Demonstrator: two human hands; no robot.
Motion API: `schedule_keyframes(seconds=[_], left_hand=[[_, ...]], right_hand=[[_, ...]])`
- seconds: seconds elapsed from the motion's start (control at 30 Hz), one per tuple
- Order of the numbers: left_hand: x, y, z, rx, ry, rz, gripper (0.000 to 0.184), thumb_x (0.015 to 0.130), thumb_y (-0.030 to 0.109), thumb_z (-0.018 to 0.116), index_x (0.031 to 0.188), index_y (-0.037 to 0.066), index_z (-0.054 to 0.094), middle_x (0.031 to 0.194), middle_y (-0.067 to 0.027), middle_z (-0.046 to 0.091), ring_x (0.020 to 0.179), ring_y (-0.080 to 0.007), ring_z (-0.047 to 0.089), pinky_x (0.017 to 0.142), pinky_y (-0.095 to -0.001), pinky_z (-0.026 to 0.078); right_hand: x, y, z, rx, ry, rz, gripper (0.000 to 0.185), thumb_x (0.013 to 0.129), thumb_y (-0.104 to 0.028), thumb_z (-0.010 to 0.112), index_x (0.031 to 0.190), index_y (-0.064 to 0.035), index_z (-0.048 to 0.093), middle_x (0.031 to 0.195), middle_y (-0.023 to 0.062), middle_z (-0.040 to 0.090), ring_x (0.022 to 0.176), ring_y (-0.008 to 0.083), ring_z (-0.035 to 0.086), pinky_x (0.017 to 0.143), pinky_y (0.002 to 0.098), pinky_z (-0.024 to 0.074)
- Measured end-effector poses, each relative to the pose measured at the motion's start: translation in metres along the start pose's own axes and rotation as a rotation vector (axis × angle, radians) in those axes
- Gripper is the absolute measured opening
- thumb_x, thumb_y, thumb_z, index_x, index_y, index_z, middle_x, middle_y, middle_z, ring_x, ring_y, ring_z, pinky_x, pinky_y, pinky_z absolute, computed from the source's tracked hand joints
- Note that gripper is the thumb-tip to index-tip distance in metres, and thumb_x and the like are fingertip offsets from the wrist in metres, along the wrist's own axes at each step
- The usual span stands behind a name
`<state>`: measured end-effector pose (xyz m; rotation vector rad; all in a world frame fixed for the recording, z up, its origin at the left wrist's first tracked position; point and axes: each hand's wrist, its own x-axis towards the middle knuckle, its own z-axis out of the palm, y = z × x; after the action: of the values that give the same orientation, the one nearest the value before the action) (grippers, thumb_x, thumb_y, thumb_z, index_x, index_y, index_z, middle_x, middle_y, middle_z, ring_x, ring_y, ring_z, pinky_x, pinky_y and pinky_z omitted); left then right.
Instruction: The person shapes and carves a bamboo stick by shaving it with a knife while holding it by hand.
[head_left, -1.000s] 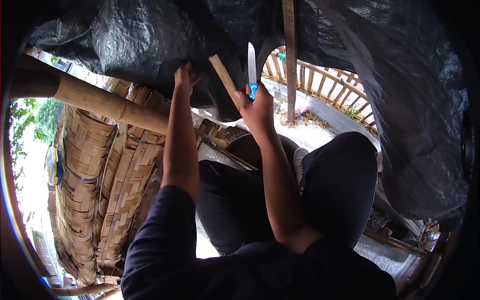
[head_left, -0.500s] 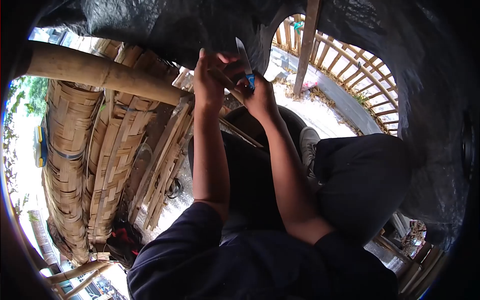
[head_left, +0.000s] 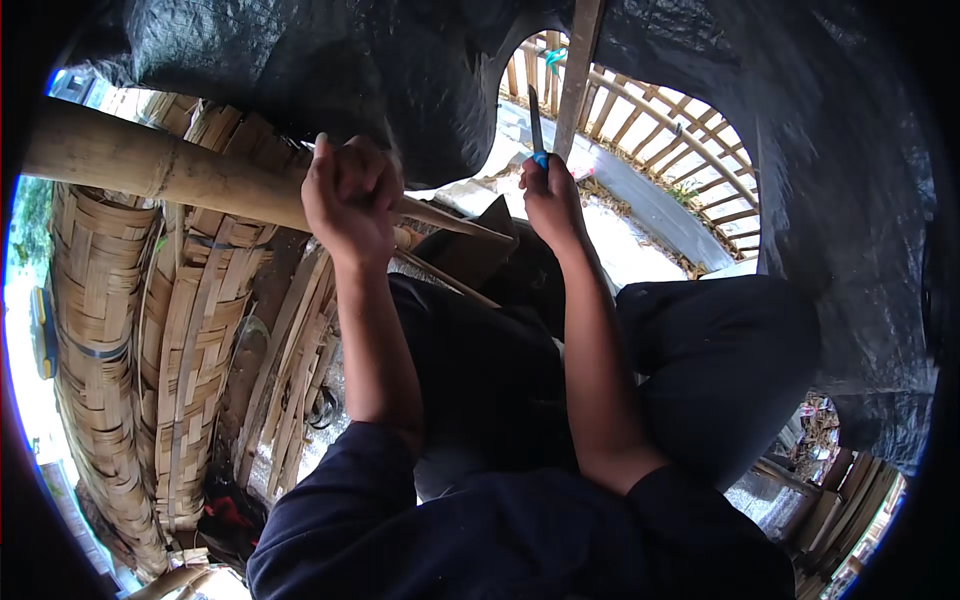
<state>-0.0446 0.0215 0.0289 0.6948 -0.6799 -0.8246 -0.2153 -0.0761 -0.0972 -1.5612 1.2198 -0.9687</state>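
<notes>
My right hand [head_left: 553, 203] is closed around the blue handle of a knife [head_left: 536, 125], its narrow blade pointing up and away from me. To the left, my left hand [head_left: 352, 200] is raised with curled fingers and the thumb up. A pale tapered stick [head_left: 450, 217] sticks out from that hand toward the right; its other end is hidden by the fingers. The knife and the stick are apart. Below the stick's tip lies a dark round container [head_left: 530, 285], partly covered by my legs.
A thick bamboo pole [head_left: 170, 172] crosses at the left, above rolls of woven bamboo [head_left: 95, 290]. Black plastic sheeting [head_left: 310, 80] hangs ahead and on the right. A wooden post [head_left: 578, 80] stands before a slatted bamboo fence [head_left: 690, 135]. Thin wooden strips [head_left: 290, 380] lie left of my legs.
My hands have moved apart: the left one to the left and down with the stick, the right one to the right with the knife. The camera view has shifted slightly.
</notes>
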Motion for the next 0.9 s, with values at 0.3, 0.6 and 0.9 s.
schedule_keyframes(seconds=[0.3, 0.6, 0.9], left_hand=[[0.005, -0.009, -0.02, 0.166, -0.183, 0.149, 0.056, 0.1, 0.041, 0.029, 0.056, 0.007, 0.031, 0.063, -0.0076, 0.04, 0.048, -0.0115, 0.032, 0.041, -0.0243, 0.025], [-0.002, 0.002, -0.022, 0.136, -0.122, 0.138, 0.055, 0.099, 0.043, 0.028, 0.054, 0.011, 0.027, 0.055, 0.0004, 0.026, 0.052, -0.0111, 0.022, 0.049, -0.0268, 0.018], [0.0, 0.006, -0.036, -0.179, -0.174, 0.037, 0.053, 0.1, 0.037, 0.023, 0.052, 0.016, 0.016, 0.048, 0.0023, 0.015, 0.046, -0.0132, 0.013, 0.045, -0.0325, 0.015]], right_hand=[[-0.038, -0.013, 0.044, -0.086, -0.106, -0.059, 0.016, 0.093, -0.012, 0.045, 0.097, -0.0035, 0.058, 0.081, 0.0244, 0.063, 0.083, 0.0432, 0.062, 0.072, 0.0474, 0.0479], [-0.088, -0.103, 0.068, -0.021, -0.202, -0.163, 0.01, 0.088, -0.004, 0.049, 0.083, 0.002, 0.055, 0.073, 0.0201, 0.062, 0.073, 0.0389, 0.063, 0.065, 0.0454, 0.0483], [-0.088, -0.146, 0.045, -0.192, -0.244, -0.118, 0.013, 0.088, -0.006, 0.05, 0.085, 0.0058, 0.052, 0.067, 0.0271, 0.059, 0.068, 0.0442, 0.062, 0.058, 0.0502, 0.048]])
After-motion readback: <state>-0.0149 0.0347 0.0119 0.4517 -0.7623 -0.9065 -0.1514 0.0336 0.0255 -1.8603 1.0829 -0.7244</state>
